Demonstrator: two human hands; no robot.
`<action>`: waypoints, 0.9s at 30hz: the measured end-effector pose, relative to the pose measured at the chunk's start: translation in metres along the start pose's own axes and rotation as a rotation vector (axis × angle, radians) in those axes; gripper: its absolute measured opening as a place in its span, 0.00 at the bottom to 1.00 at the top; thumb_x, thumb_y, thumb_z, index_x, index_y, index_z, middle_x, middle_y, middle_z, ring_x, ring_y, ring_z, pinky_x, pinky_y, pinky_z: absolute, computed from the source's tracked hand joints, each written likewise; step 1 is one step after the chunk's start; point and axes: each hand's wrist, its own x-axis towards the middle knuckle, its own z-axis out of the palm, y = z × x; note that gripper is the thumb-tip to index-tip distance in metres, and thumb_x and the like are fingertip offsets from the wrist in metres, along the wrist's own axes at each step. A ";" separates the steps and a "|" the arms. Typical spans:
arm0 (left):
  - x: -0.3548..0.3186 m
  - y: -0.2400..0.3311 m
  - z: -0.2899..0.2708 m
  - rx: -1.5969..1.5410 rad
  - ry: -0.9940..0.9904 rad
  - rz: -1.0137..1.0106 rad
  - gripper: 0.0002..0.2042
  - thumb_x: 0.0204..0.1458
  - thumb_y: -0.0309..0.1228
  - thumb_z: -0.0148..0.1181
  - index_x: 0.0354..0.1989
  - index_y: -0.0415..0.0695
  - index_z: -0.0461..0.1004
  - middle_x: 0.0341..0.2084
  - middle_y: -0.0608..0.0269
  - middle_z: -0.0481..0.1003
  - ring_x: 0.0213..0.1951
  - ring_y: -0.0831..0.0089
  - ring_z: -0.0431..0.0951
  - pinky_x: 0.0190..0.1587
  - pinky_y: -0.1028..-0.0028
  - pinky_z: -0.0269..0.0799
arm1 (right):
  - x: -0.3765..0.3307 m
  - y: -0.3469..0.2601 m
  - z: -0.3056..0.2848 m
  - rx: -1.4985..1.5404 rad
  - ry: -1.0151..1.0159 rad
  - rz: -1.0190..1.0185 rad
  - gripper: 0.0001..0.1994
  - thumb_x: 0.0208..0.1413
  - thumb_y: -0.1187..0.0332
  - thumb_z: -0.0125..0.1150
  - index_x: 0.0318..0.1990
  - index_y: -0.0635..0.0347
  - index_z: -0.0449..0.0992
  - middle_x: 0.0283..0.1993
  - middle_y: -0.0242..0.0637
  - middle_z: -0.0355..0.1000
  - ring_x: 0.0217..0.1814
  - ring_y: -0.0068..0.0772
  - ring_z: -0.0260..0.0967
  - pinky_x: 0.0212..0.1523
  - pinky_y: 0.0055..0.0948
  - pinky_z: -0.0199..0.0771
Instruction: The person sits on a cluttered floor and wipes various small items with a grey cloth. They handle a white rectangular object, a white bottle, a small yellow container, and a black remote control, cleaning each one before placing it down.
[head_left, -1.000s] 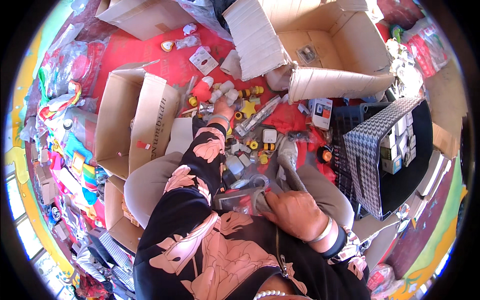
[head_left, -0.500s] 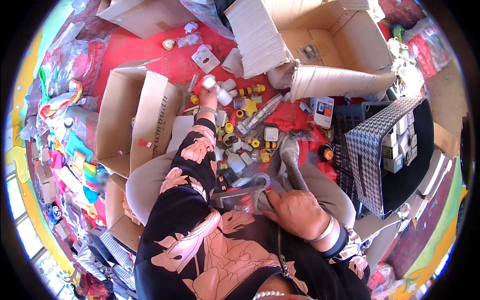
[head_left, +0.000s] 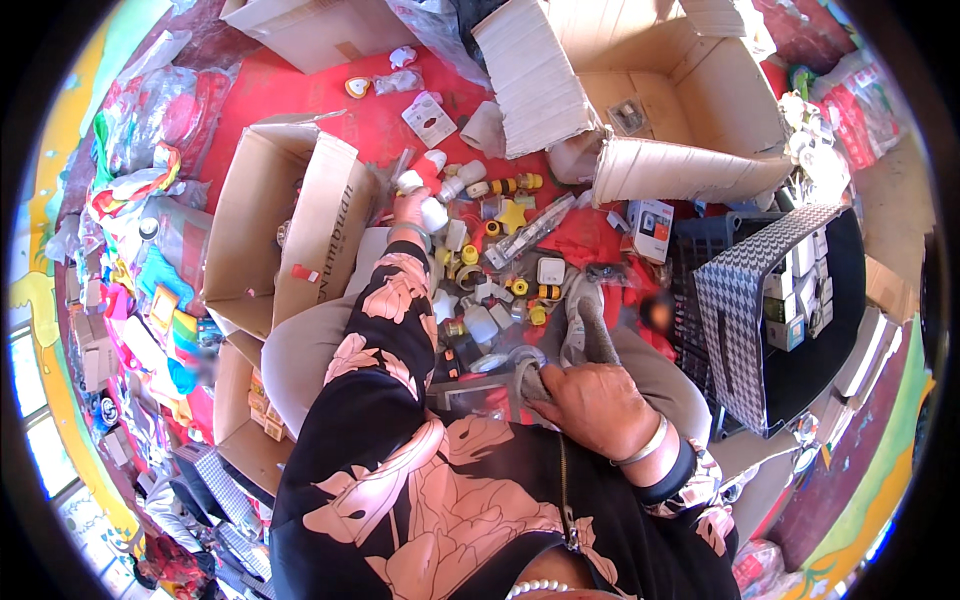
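My left hand [head_left: 408,208] reaches out over a loose pile on the red floor cover. Its fingers are closed on small white cylindrical pieces [head_left: 433,216], which stick out on the side of the hand; their exact kind is unclear. Close by lie more white cylinders [head_left: 461,180], a yellow star [head_left: 512,216] and a long clear-wrapped packet [head_left: 530,232]. Near my lap, my right hand [head_left: 597,412] is closed round a grey strip of cloth [head_left: 590,330]. Beside it a clear plastic piece [head_left: 470,398] lies against my clothes. The right fingertips are partly hidden.
An open cardboard box [head_left: 290,220] stands left of the pile, and a larger box [head_left: 630,100] beyond it at right. A houndstooth bin [head_left: 730,300] holding small boxes stands at my right. Colourful toys and wrappings [head_left: 165,300] crowd the left.
My left hand has drawn slightly back and left with the white pieces. My right hand has barely moved and keeps the grey cloth. The view has shifted a little.
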 end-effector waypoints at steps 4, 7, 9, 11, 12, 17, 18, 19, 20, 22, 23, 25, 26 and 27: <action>-0.019 0.033 0.037 0.772 -0.045 0.167 0.18 0.37 0.35 0.66 0.37 0.40 0.76 0.29 0.56 0.77 0.30 0.68 0.78 0.32 0.69 0.72 | 0.001 0.003 0.005 0.020 0.038 0.034 0.15 0.51 0.56 0.56 0.30 0.61 0.68 0.21 0.43 0.70 0.26 0.45 0.71 0.27 0.39 0.70; -0.024 0.039 0.061 0.946 -0.121 0.269 0.23 0.33 0.42 0.67 0.38 0.41 0.76 0.27 0.52 0.78 0.31 0.63 0.79 0.35 0.70 0.73 | 0.000 0.003 0.006 0.024 0.008 0.045 0.15 0.50 0.57 0.57 0.30 0.61 0.68 0.21 0.43 0.70 0.26 0.45 0.71 0.27 0.39 0.70; 0.005 0.016 0.060 1.223 -0.196 0.313 0.24 0.33 0.43 0.64 0.39 0.42 0.76 0.33 0.49 0.77 0.36 0.57 0.78 0.42 0.66 0.72 | 0.003 0.002 0.001 -0.004 -0.039 0.027 0.15 0.49 0.57 0.58 0.30 0.60 0.68 0.21 0.42 0.70 0.26 0.45 0.71 0.27 0.39 0.70; 0.004 0.006 0.088 1.358 -0.211 0.378 0.24 0.33 0.44 0.63 0.40 0.43 0.76 0.39 0.48 0.74 0.45 0.57 0.73 0.50 0.67 0.66 | 0.007 0.006 0.001 0.020 -0.034 0.045 0.15 0.49 0.57 0.58 0.30 0.60 0.68 0.22 0.42 0.70 0.26 0.45 0.71 0.27 0.38 0.70; 0.008 0.003 0.092 1.367 -0.204 0.358 0.26 0.31 0.46 0.63 0.41 0.44 0.76 0.44 0.47 0.72 0.51 0.57 0.68 0.56 0.68 0.61 | 0.008 0.006 0.001 0.023 -0.034 0.044 0.15 0.49 0.57 0.58 0.31 0.60 0.68 0.22 0.42 0.70 0.26 0.45 0.71 0.28 0.38 0.70; 0.008 0.003 0.092 1.588 -0.278 0.162 0.47 0.32 0.54 0.65 0.61 0.42 0.54 0.59 0.49 0.59 0.61 0.56 0.58 0.62 0.65 0.53 | 0.017 0.010 -0.009 0.052 -0.083 0.084 0.15 0.49 0.57 0.59 0.30 0.60 0.67 0.22 0.43 0.70 0.27 0.46 0.71 0.28 0.39 0.70; 0.005 0.008 0.093 1.637 -0.286 0.171 0.46 0.32 0.53 0.64 0.60 0.40 0.55 0.57 0.48 0.61 0.59 0.56 0.61 0.61 0.65 0.55 | 0.018 0.011 -0.008 0.062 -0.079 0.079 0.15 0.49 0.57 0.59 0.30 0.60 0.67 0.22 0.43 0.70 0.27 0.46 0.71 0.28 0.39 0.70; 0.003 0.010 0.093 1.691 -0.297 0.182 0.44 0.33 0.53 0.64 0.59 0.39 0.57 0.55 0.47 0.63 0.57 0.55 0.63 0.59 0.66 0.58 | 0.017 0.011 -0.008 0.075 -0.074 0.076 0.15 0.49 0.57 0.59 0.30 0.61 0.67 0.22 0.43 0.70 0.27 0.46 0.71 0.28 0.39 0.70; 0.000 0.011 0.094 1.743 -0.309 0.194 0.43 0.34 0.52 0.63 0.58 0.37 0.59 0.54 0.45 0.65 0.56 0.55 0.66 0.58 0.66 0.60 | 0.018 0.011 -0.009 0.085 -0.067 0.064 0.15 0.49 0.57 0.59 0.30 0.61 0.67 0.22 0.43 0.70 0.27 0.46 0.71 0.28 0.39 0.70; -0.007 0.013 0.092 1.724 -0.330 0.169 0.44 0.32 0.52 0.64 0.57 0.36 0.58 0.54 0.44 0.64 0.56 0.55 0.66 0.57 0.66 0.62 | 0.020 0.011 -0.011 0.102 -0.052 0.037 0.15 0.49 0.58 0.58 0.30 0.61 0.67 0.22 0.43 0.70 0.27 0.46 0.71 0.28 0.40 0.69; -0.011 0.015 0.092 1.714 -0.338 0.158 0.45 0.32 0.52 0.65 0.57 0.35 0.58 0.54 0.43 0.64 0.56 0.55 0.66 0.57 0.66 0.63 | 0.020 0.012 -0.011 0.105 -0.060 0.032 0.15 0.49 0.58 0.58 0.30 0.61 0.67 0.22 0.43 0.70 0.26 0.46 0.71 0.28 0.40 0.69; -0.013 0.012 0.094 1.677 -0.356 0.054 0.46 0.30 0.53 0.66 0.58 0.37 0.58 0.55 0.45 0.63 0.57 0.55 0.64 0.58 0.65 0.61 | 0.018 0.013 -0.008 0.113 -0.071 0.031 0.15 0.49 0.58 0.58 0.30 0.61 0.67 0.22 0.43 0.70 0.26 0.47 0.70 0.28 0.41 0.69; -0.015 0.012 0.097 1.660 -0.370 0.007 0.47 0.30 0.53 0.67 0.58 0.38 0.57 0.56 0.45 0.62 0.58 0.55 0.63 0.58 0.65 0.60 | 0.018 0.013 -0.007 0.122 -0.069 0.027 0.15 0.49 0.58 0.58 0.31 0.61 0.67 0.22 0.43 0.69 0.26 0.47 0.70 0.28 0.41 0.69; -0.015 0.015 0.095 1.640 -0.390 0.020 0.46 0.29 0.53 0.68 0.56 0.35 0.60 0.53 0.44 0.66 0.56 0.54 0.66 0.57 0.66 0.62 | 0.019 0.012 -0.007 0.131 -0.064 0.025 0.15 0.49 0.58 0.58 0.31 0.61 0.67 0.22 0.43 0.69 0.26 0.47 0.70 0.28 0.40 0.69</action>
